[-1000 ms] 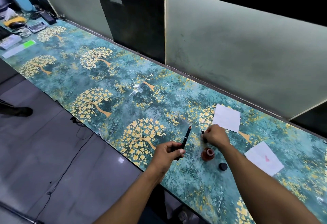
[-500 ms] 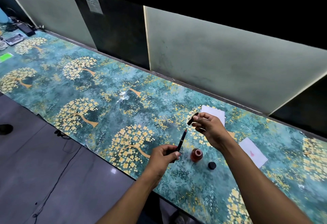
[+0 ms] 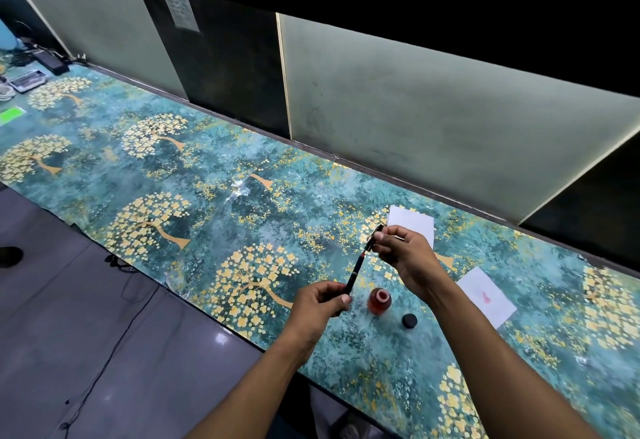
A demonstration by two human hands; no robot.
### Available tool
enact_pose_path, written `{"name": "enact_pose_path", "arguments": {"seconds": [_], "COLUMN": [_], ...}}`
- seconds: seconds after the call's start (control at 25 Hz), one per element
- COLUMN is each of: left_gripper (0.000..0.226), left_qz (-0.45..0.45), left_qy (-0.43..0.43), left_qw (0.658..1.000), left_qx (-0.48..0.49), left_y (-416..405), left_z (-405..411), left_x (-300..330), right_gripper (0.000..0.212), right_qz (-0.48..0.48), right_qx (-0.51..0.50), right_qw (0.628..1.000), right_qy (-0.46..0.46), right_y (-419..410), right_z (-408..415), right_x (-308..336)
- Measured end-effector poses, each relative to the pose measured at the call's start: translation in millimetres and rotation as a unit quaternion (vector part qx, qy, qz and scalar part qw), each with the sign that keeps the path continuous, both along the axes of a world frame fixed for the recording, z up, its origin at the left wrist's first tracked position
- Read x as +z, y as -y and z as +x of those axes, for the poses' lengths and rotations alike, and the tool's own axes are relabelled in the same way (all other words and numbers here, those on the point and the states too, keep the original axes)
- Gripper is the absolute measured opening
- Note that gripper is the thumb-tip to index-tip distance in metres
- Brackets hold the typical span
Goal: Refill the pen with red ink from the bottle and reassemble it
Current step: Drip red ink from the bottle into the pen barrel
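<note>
My left hand [image 3: 320, 303] grips the lower end of a slim black pen body [image 3: 355, 274], which tilts up and to the right. A red section shows near its upper tip. My right hand [image 3: 403, 255] pinches a short black pen part with gold trim [image 3: 375, 236] right at that tip; the two pieces meet or nearly meet. Below the hands an open bottle of red ink [image 3: 380, 301] stands upright on the counter. Its black cap [image 3: 409, 320] lies just to the right of it.
The long counter [image 3: 242, 203] has a teal and gold tree pattern and runs along a wall. A white paper [image 3: 412, 222] lies behind my right hand, and another with a red stain [image 3: 485, 296] to the right. Devices and cables [image 3: 31, 74] sit at the far left end.
My right hand picked up the short pen part from the counter, raised it and brought it to the tip of the pen body. My left hand kept holding the pen body.
</note>
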State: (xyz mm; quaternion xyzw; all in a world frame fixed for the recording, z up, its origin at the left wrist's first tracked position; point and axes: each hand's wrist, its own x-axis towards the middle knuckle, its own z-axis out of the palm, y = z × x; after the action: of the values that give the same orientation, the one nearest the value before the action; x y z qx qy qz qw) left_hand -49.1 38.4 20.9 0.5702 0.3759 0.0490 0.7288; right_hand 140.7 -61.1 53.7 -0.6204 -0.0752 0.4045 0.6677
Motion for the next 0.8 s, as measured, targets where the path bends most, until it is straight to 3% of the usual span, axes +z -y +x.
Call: {"name": "enact_pose_path", "arguments": {"seconds": [0.12,0.48,0.8], "left_gripper": [0.013,0.013,0.013], "left_qz": [-0.003,-0.008,-0.002], "left_qy": [0.008,0.007,-0.004], "left_qw": [1.0,1.0,1.0], "left_qx": [0.002,0.013,0.011], "left_y": [1,1,-1], "left_z": [-2,3,-2], "left_x": [0,5,4], "right_gripper": [0.008,0.011,0.007], "right_qz": [0.027,-0.032,-0.069], "right_qx": [-0.025,0.08,0.105], "right_qw": [0.999,0.995,0.989], "right_qy": [-0.022,0.048,0.072], "right_y": [2,1,1], "right_z": [2,-12,-20], "right_x": [2,-1,-1]}}
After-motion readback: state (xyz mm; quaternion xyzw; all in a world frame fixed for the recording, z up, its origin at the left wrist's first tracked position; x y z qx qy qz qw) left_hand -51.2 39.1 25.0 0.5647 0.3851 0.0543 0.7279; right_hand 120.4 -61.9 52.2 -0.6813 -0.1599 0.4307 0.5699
